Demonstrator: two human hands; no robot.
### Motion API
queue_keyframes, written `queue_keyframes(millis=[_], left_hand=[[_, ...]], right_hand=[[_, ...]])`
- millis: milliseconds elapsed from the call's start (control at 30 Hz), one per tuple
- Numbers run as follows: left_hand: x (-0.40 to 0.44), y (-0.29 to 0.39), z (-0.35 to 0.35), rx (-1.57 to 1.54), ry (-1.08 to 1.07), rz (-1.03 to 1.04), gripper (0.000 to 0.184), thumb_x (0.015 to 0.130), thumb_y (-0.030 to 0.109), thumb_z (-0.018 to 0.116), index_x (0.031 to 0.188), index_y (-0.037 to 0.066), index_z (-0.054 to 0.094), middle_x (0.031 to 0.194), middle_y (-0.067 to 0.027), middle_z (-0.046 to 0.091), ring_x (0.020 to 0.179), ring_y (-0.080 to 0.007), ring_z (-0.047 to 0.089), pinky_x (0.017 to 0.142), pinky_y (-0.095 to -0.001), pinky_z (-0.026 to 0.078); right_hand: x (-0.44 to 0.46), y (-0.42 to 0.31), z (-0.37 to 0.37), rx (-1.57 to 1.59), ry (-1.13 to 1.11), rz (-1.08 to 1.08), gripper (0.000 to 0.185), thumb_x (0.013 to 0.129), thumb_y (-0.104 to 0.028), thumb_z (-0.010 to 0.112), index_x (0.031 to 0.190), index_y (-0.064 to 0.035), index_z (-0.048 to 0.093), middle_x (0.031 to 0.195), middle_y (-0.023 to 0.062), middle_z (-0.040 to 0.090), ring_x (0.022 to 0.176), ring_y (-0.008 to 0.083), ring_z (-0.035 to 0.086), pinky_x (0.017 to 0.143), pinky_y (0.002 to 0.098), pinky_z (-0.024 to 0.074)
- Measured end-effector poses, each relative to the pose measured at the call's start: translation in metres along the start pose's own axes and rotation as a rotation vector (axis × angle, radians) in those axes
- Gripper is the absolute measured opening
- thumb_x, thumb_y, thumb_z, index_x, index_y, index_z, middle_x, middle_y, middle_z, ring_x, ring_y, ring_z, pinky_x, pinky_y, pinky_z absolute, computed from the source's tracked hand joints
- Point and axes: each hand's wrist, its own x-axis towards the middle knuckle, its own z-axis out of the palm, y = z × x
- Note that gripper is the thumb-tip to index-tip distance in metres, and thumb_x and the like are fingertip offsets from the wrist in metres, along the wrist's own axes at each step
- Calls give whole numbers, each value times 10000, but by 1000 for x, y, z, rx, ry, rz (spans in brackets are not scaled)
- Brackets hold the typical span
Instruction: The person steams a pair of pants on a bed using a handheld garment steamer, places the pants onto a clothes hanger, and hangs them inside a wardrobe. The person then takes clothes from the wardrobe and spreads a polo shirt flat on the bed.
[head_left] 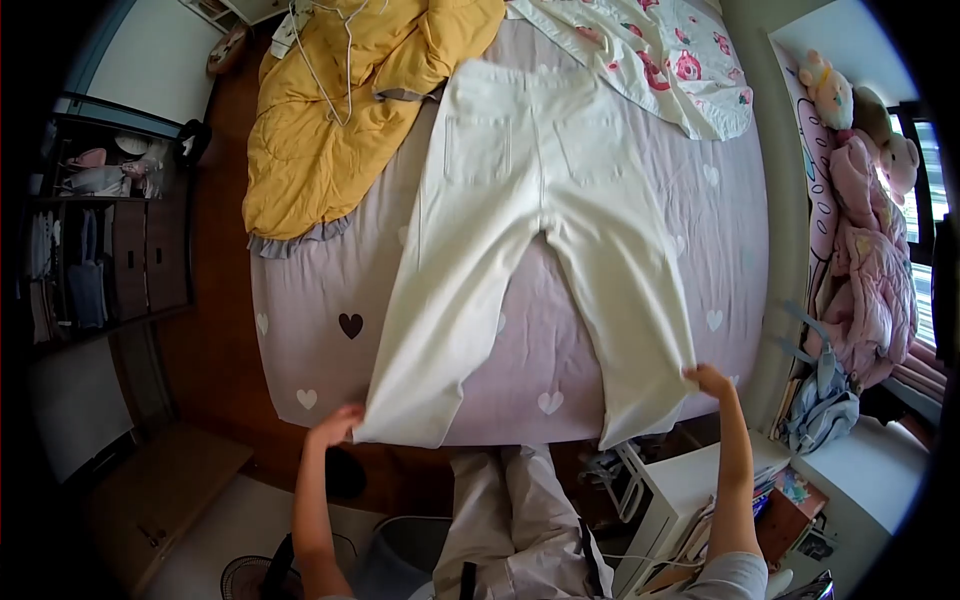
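A pair of white trousers (545, 200) lies spread on the bed, back pockets facing up, waistband at the far end and legs apart toward me. My left hand (335, 426) is closed at the outer corner of the left leg's hem, by the near edge of the bed. On the other side, my right hand (710, 381) pinches the outer edge of the right leg, a little above its hem. Both hems lie near the mattress edge, and the right leg is slightly creased there.
A yellow quilt (330, 130) with a white cord covers the bed's far left. White cloth with a pink print (690, 70) lies far right. Plush toys (828, 90) and a pink jacket (865, 260) line the window ledge. A white cabinet (690, 490) stands near right.
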Motion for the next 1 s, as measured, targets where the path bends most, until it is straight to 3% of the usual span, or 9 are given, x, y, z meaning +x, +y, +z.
queue_keyframes(millis=[100, 200, 300, 433, 500, 700, 800, 900, 1000], left_hand=[[-35, -58, 0, 80, -316, -292, 265, 781, 152, 526, 1025, 49, 513, 847, 13, 530, 738, -90, 491, 645, -230, 425], [-58, -55, 13, 204, -319, -474, 284, 779, 261, 573, 982, 70, 518, 842, 20, 534, 767, -90, 502, 662, -233, 427], [-6, -61, -8, 152, 13, 32, 251, 785, 246, 572, 966, 76, 530, 858, 18, 539, 803, -88, 503, 731, -220, 413], [96, 71, 29, -9, 273, 544, 345, 804, 284, 535, 1072, 71, 490, 980, 7, 540, 861, -81, 496, 756, -220, 394], [152, 139, 45, -113, 230, 363, 402, 799, 372, 516, 1072, 77, 493, 956, 8, 547, 781, -44, 482, 680, -196, 380], [108, 254, 120, 43, 41, 860, 374, 748, 178, 592, 1055, -1, 475, 959, -40, 548, 820, -107, 515, 725, -261, 430], [19, 197, 114, 454, -212, 573, 460, 676, 76, 644, 1091, 20, 454, 970, -35, 540, 847, -115, 504, 746, -267, 423], [-59, 136, 124, 150, -596, 431, 775, 574, 200, 737, 1216, 27, 340, 1204, -86, 407, 1092, -202, 395, 924, -337, 318], [-95, 91, 171, 22, -148, 784, 701, 592, 238, 746, 1163, 24, 401, 1133, -85, 466, 1060, -194, 426, 892, -320, 355]], right_hand=[[-33, 16, 1, -390, -281, 351, 557, 678, -307, 653, 1100, 8, 471, 966, 97, 560, 870, 175, 529, 752, 287, 439], [2, 37, -29, -1046, -274, 147, 570, 640, -286, 672, 1094, -7, 472, 987, 123, 557, 895, 205, 529, 771, 301, 429], [86, 11, -32, -387, 329, -538, 361, 688, -137, 638, 999, -13, 500, 896, 87, 563, 835, 171, 523, 735, 299, 432], [125, -173, 46, 24, 272, -841, 324, 775, -187, 573, 1019, 1, 473, 831, 60, 557, 733, 119, 515, 655, 243, 425], [145, -236, 71, 67, 352, -659, 437, 757, -258, 600, 1081, -1, 458, 924, 64, 552, 816, 130, 522, 719, 248, 417], [56, -293, 137, 64, 249, -938, 318, 750, -158, 601, 1008, -1, 502, 889, 46, 546, 748, 106, 505, 680, 241, 420], [-53, -221, 147, -237, 42, -948, 299, 731, -90, 611, 1004, -27, 507, 920, 40, 531, 880, 125, 473, 798, 262, 373], [-137, -154, 153, -247, -170, -901, 485, 566, 17, 606, 1030, -48, 478, 976, 26, 476, 838, 134, 469, 768, 259, 382], [-176, -118, 200, -347, -148, -714, 522, 561, 60, 535, 1064, -69, 479, 861, 37, 497, 807, 125, 467, 715, 245, 382]])
